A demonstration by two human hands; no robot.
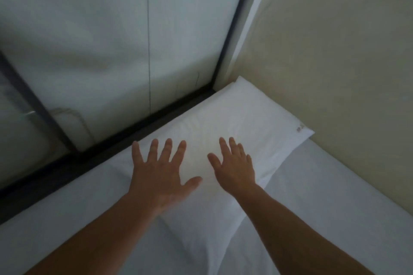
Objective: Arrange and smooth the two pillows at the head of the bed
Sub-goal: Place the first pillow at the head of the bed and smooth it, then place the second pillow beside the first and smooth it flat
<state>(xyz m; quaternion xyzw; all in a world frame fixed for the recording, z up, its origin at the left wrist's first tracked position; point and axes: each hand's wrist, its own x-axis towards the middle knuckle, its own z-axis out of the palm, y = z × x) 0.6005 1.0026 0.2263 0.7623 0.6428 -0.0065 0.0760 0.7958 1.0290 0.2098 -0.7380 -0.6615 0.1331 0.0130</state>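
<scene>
A white pillow (241,118) lies along the dark bed frame rail, its far corner tucked into the corner of the wall. My left hand (161,174) rests flat on the pillow's near-left part, fingers spread. Close beside it, my right hand (234,167) lies flat on the pillow too, palm down, fingers apart. A second white pillow (201,236) shows below my hands, between my forearms, partly under the first. Neither hand grips anything.
The white bed sheet (335,196) spreads to the right and front. A dark frame rail (111,149) runs diagonally along the bed's left side. A beige wall (335,51) stands on the right, a pale panel (89,40) behind the rail.
</scene>
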